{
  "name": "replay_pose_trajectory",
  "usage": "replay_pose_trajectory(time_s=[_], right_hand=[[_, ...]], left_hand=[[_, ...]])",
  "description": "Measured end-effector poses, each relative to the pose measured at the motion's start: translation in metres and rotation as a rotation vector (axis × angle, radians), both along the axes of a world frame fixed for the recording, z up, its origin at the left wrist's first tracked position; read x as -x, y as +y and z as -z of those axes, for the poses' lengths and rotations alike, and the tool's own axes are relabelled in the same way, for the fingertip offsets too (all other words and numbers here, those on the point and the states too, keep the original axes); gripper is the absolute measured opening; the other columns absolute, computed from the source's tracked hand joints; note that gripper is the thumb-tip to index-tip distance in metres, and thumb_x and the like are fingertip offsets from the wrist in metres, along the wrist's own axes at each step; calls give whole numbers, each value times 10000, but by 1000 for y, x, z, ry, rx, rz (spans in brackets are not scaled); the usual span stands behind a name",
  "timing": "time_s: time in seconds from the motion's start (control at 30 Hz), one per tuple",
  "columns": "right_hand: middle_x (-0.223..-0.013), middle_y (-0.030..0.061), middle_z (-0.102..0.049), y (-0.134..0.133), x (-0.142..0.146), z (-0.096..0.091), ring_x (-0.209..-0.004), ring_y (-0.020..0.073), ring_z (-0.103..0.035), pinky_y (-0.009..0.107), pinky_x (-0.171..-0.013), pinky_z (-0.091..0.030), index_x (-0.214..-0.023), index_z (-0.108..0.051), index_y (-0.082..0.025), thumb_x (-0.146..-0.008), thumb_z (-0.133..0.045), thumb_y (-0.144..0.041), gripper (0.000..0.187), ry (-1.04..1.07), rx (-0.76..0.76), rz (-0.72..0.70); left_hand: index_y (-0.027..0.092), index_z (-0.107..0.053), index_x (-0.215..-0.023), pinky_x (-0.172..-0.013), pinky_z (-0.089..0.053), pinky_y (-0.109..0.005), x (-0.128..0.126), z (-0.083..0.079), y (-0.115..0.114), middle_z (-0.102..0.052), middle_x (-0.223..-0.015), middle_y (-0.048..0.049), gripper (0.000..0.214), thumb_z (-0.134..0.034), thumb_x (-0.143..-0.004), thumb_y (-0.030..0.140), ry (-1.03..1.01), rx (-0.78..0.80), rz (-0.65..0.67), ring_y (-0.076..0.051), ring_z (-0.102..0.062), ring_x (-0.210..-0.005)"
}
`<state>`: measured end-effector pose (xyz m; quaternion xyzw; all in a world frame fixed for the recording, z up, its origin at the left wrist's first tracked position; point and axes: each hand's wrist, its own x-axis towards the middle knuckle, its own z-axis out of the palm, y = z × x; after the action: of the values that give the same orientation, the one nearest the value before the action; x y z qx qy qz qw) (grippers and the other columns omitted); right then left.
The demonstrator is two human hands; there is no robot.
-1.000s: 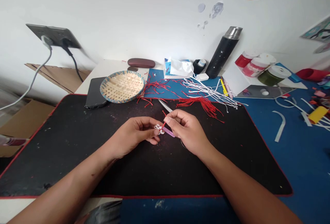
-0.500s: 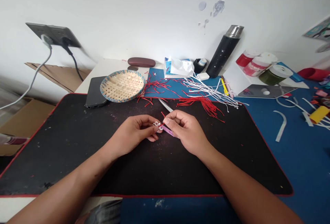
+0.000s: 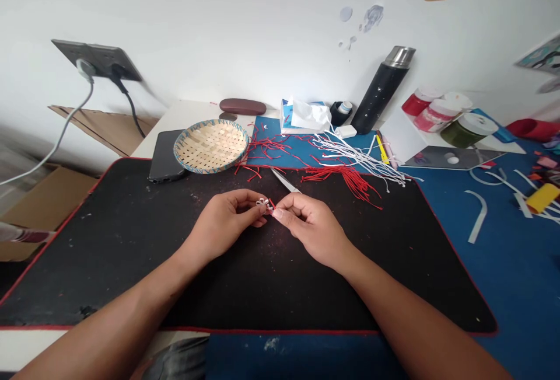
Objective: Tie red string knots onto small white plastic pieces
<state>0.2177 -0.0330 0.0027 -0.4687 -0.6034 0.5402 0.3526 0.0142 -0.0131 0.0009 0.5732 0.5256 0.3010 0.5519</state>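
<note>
Two bare hands meet over the middle of the mat, fingertips nearly touching; the left hand comes in from the lower left, the right hand from the lower right. The left thumb and forefinger are pressed together, pinching the white looped knot, a tiny flower-like piece; it sits right at the tips of that hand, so the left is the nearer hand. The right thumb and forefinger are also pressed together, and they appear to pinch the red cord, though the grip is too small to read exactly; the remaining fingers of both hands curl loosely inward. That short red length leads from the white loops toward the right fingertips, lying roughly crosswise between the hands; its exact line is hard to tell at this size. Just above the hands, a slim steel tool lies slantwise on the black desk mat, its kind unclear from here; farther up and to the right, a bunch of red cords spills over the mat's edge, beside a spray of white cords lying across the blue board; a woven bamboo tray sits to the left of those loose red snippets.
</note>
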Motion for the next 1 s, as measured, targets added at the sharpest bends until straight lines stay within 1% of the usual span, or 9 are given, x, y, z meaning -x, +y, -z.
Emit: replay_pose_trajectory(time_s=[0.23, 0.37, 0.47, 0.67, 0.73, 0.8, 0.93, 1.0], right_hand=[[-689, -34, -526, -1, 2, -1, -588, 113, -426, 261, -559, -334, -875, -659, -196, -971, -628, -411, 238, -10, 6, -23], [-670, -42, -500, 0, 2, 3, -557, 108, -390, 258, -523, -305, -889, -645, -198, -960, -644, -453, 265, 34, 44, 21], [-641, -52, -471, 0, 1, 5, -538, 103, -365, 252, -503, -280, -887, -637, -194, -945, -661, -472, 285, 73, 61, 50], [-592, -71, -433, 3, 2, 8, -508, 92, -359, 236, -484, -267, -851, -633, -187, -919, -678, -490, 313, 126, 70, 115], [-591, -72, -431, 4, 2, 8, -499, 89, -355, 235, -480, -273, -844, -631, -188, -913, -682, -493, 317, 133, 61, 147], [-589, -74, -427, 5, 1, 8, -488, 85, -340, 236, -477, -277, -837, -624, -189, -909, -684, -493, 318, 147, 59, 169], [-593, -80, -392, 6, -1, 8, -495, 83, -301, 237, -474, -250, -836, -619, -187, -907, -686, -499, 327, 145, 40, 197], [-610, -74, -392, 5, -1, 9, -514, 86, -300, 237, -481, -239, -837, -623, -183, -914, -679, -493, 324, 118, 20, 203]], left_hand=[[175, -756, -949, -735, -608, -327, -4, -3, -3, -785, -816, -44, 340, -820, -804, 476, -106, 8, -82, -204, -741, -748], [163, -754, -934, -766, -619, -332, -3, -4, -1, -787, -858, -50, 375, -879, -758, 470, -232, 24, -138, -193, -739, -751], [153, -758, -933, -759, -618, -315, -1, -3, 1, -795, -884, -57, 378, -909, -737, 439, -326, 53, -176, -182, -739, -744], [152, -778, -920, -713, -602, -268, 0, 1, 2, -804, -874, -70, 357, -932, -721, 405, -476, 116, -183, -184, -749, -774], [155, -785, -916, -728, -597, -268, 0, 0, 2, -805, -887, -76, 346, -932, -721, 399, -484, 125, -179, -193, -747, -813], [157, -793, -904, -734, -586, -264, 0, -1, 1, -796, -877, -69, 324, -927, -721, 390, -466, 98, -176, -184, -727, -816], [170, -783, -869, -672, -544, -258, 1, -3, 2, -734, -754, -21, 266, -895, -739, 373, -419, 13, -189, -149, -646, -700], [175, -770, -862, -666, -533, -269, 2, -2, 3, -715, -738, -13, 249, -869, -755, 377, -377, -23, -193, -152, -632, -683]])
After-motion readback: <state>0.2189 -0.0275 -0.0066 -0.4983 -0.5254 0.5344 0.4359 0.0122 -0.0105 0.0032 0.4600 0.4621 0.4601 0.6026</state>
